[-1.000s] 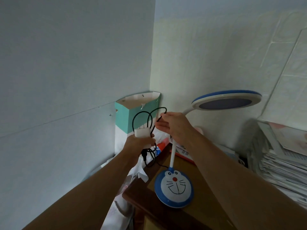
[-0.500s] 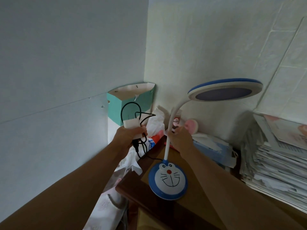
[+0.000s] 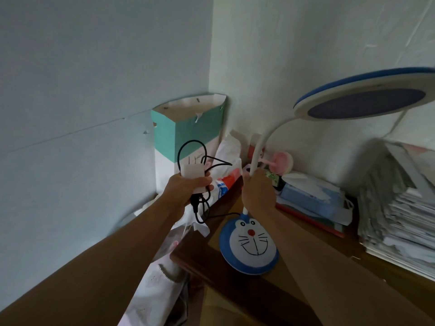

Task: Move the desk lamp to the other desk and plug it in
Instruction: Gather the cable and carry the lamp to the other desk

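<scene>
A desk lamp stands on the wooden desk [image 3: 235,288] with a round blue-and-white cartoon-face base [image 3: 249,245], a white bent neck [image 3: 261,147] and a round blue-rimmed head [image 3: 367,100] at the upper right. My right hand [image 3: 257,194] is closed around the lower neck, just above the base. My left hand [image 3: 188,189] holds the white plug adapter [image 3: 193,172] with its prongs pointing up, together with loops of the black cord [image 3: 200,208]. The cord runs from my left hand to the lamp base.
A teal-and-white paper bag [image 3: 188,135] stands in the wall corner. Plastic bags [image 3: 228,156], a pink toy [image 3: 282,161] and a blue packet [image 3: 310,198] lie behind the lamp. A tall paper stack [image 3: 400,212] fills the right side. The desk corner is close below the base.
My right hand left the cord loops and moved down onto the lamp's neck, where it now grips. My left hand keeps the plug and cord. The view has shifted closer to the lamp.
</scene>
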The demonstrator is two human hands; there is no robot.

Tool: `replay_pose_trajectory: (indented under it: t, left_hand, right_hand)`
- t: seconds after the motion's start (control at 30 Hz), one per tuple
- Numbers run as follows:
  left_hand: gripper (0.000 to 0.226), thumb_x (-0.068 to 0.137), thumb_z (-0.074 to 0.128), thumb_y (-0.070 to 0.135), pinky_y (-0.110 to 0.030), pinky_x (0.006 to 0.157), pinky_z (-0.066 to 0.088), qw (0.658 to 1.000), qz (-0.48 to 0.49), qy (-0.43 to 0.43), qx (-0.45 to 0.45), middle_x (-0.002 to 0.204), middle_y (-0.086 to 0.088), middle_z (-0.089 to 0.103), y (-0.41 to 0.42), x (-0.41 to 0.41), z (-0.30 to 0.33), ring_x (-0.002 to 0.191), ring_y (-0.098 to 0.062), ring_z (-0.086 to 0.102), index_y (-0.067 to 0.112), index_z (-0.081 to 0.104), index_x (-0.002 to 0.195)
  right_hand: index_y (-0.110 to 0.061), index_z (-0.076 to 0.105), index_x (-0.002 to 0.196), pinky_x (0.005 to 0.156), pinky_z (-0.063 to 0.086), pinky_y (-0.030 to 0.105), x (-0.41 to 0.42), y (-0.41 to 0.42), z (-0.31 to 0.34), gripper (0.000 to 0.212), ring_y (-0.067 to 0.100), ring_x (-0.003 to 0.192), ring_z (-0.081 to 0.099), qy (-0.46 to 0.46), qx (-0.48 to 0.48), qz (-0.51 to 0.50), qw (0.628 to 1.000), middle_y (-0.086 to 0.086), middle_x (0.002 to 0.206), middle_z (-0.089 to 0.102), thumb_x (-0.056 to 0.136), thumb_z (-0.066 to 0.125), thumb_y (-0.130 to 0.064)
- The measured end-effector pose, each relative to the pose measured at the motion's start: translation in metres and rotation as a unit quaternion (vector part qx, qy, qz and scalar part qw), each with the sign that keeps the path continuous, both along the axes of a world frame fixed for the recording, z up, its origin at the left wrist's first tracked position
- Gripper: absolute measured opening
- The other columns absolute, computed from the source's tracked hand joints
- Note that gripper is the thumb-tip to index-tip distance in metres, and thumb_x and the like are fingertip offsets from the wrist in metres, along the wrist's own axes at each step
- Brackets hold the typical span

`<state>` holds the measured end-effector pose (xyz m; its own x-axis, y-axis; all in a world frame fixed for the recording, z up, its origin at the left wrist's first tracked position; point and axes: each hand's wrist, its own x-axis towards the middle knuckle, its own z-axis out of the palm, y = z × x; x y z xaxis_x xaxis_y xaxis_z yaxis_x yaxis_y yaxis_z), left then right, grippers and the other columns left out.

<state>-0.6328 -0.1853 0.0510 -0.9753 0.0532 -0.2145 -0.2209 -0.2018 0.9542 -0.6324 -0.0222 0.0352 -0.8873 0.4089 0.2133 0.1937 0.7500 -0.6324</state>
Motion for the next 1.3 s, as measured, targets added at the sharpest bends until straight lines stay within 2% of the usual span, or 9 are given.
replay_pose_trajectory:
  t: [0.33, 0.53, 0.7, 0.8, 0.87, 0.97, 1.1, 1.23, 1.3]
  left_hand:
    - [0.031, 0.075, 0.072, 0.006, -0.032, 0.068, 0.05, 0.999, -0.022, -0.009, -0.042, 0.111, -0.02, 0.06, 0.003, -0.004, -0.015, 0.1, -0.033, 0.06, 0.005, 0.061, 0.105]
    - [0.053, 0.075, 0.074, 0.008, -0.045, 0.089, 0.048, 0.998, -0.023, -0.001, -0.054, 0.122, -0.026, 0.06, 0.007, 0.0, -0.013, 0.114, -0.043, 0.059, -0.002, 0.055, 0.122]
    - [0.049, 0.074, 0.075, 0.008, -0.043, 0.087, 0.05, 0.997, -0.04, 0.004, -0.062, 0.113, -0.026, 0.063, 0.014, 0.011, -0.008, 0.109, -0.041, 0.06, -0.003, 0.057, 0.118]
    - [0.024, 0.075, 0.074, 0.008, -0.024, 0.058, 0.055, 0.996, -0.064, 0.016, -0.054, 0.063, -0.001, 0.073, 0.019, 0.021, -0.004, 0.071, -0.016, 0.07, 0.006, 0.063, 0.096]
    - [0.018, 0.075, 0.073, 0.008, -0.017, 0.044, 0.051, 0.997, -0.067, 0.022, -0.044, 0.047, 0.009, 0.068, 0.025, 0.033, 0.002, 0.048, -0.003, 0.066, 0.011, 0.06, 0.087]
    - [0.023, 0.074, 0.073, 0.004, -0.017, 0.043, 0.05, 0.996, -0.074, 0.036, -0.037, 0.054, 0.0, 0.069, 0.034, 0.052, 0.013, 0.045, -0.004, 0.065, 0.005, 0.061, 0.094]
    - [0.03, 0.072, 0.076, 0.007, -0.03, 0.064, 0.053, 0.994, -0.087, 0.053, -0.04, 0.082, -0.013, 0.067, 0.05, 0.084, 0.025, 0.068, -0.02, 0.063, 0.003, 0.063, 0.098]
    - [0.02, 0.072, 0.076, 0.008, -0.029, 0.059, 0.048, 0.993, -0.089, 0.067, -0.045, 0.079, -0.009, 0.063, 0.069, 0.126, 0.036, 0.068, -0.019, 0.058, 0.012, 0.06, 0.083]
    - [0.02, 0.073, 0.076, 0.008, -0.029, 0.057, 0.047, 0.992, -0.095, 0.07, -0.043, 0.077, -0.007, 0.061, 0.079, 0.149, 0.04, 0.066, -0.018, 0.057, 0.013, 0.059, 0.083]
  right_hand:
    - [-0.009, 0.046, 0.127, 0.07, 0.043, 0.022, 0.001, 0.004, -0.002, 0.031, 0.023, 0.101, 0.061, -0.021, 0.068, 0.019, 0.997, 0.013, 0.118, 0.058, 0.099, 0.037, -0.018]
    - [-0.002, 0.05, 0.117, 0.081, 0.055, 0.038, 0.009, 0.003, 0.007, 0.026, 0.027, 0.095, 0.064, -0.011, -0.002, 0.014, 1.0, 0.017, 0.11, 0.061, 0.097, 0.042, -0.017]
    - [0.0, 0.049, 0.11, 0.078, 0.056, 0.038, 0.025, 0.007, 0.022, 0.022, 0.031, 0.091, 0.064, 0.008, -0.039, -0.001, 0.999, 0.021, 0.105, 0.062, 0.096, 0.045, -0.017]
    - [0.001, 0.05, 0.111, 0.081, 0.056, 0.042, 0.041, 0.012, 0.033, 0.025, 0.032, 0.094, 0.064, 0.01, -0.037, 0.004, 0.999, 0.021, 0.108, 0.062, 0.096, 0.046, -0.018]
    - [0.002, 0.051, 0.112, 0.076, 0.055, 0.039, 0.054, 0.019, 0.04, 0.026, 0.03, 0.091, 0.063, 0.013, -0.035, 0.005, 0.999, 0.017, 0.102, 0.062, 0.096, 0.046, -0.018]
    - [0.0, 0.05, 0.112, 0.056, 0.044, 0.027, 0.076, 0.03, 0.046, 0.024, 0.02, 0.075, 0.056, 0.025, -0.029, -0.007, 0.999, 0.009, 0.088, 0.058, 0.096, 0.045, -0.016]
    - [0.001, 0.052, 0.109, 0.069, 0.052, 0.037, 0.112, 0.046, 0.058, 0.024, 0.03, 0.085, 0.062, 0.033, -0.018, -0.015, 0.999, 0.02, 0.104, 0.063, 0.095, 0.044, -0.017]
    - [0.0, 0.053, 0.103, 0.056, 0.039, 0.024, 0.158, 0.064, 0.073, 0.023, 0.015, 0.069, 0.051, 0.046, 0.003, -0.036, 0.998, 0.016, 0.101, 0.063, 0.096, 0.046, -0.02]
    - [-0.001, 0.052, 0.103, 0.054, 0.04, 0.024, 0.185, 0.074, 0.078, 0.023, 0.017, 0.071, 0.054, 0.05, 0.015, -0.044, 0.998, 0.015, 0.101, 0.062, 0.096, 0.044, -0.022]
